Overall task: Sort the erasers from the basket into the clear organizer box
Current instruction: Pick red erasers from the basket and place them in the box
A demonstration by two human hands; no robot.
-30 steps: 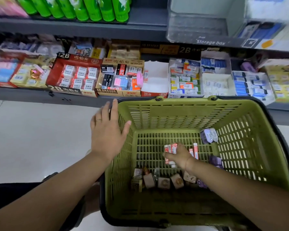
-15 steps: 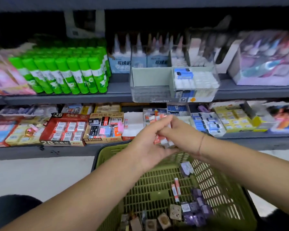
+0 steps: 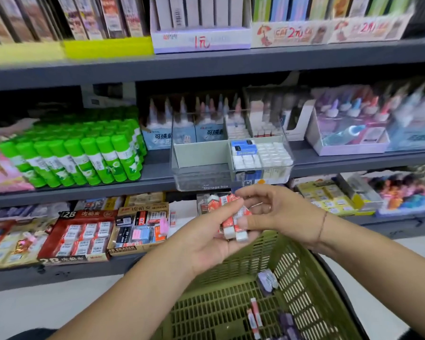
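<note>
My left hand [image 3: 206,238] is cupped palm up above the green basket [image 3: 297,283], holding several red-and-white erasers [image 3: 231,217]. My right hand [image 3: 280,212] touches the same bunch from the right, fingers curled around its end. The clear organizer box [image 3: 201,177] sits on the middle shelf just above my hands. Its right compartments hold blue and white erasers [image 3: 255,155]; its left compartment looks bare. Two more red-and-white erasers [image 3: 255,315] and purple erasers [image 3: 268,282] lie in the basket.
Green glue sticks [image 3: 84,158] stand left of the organizer box. Open cartons of 2B erasers [image 3: 84,234] fill the lower shelf. Glue bottles [image 3: 349,128] and boxed goods crowd the shelf to the right. Pale floor lies left of the basket.
My right hand lifted the red-and-white erasers out of the basket and met my left hand. Both hands now hold them a little higher, and my view has tilted up toward the shelves.
</note>
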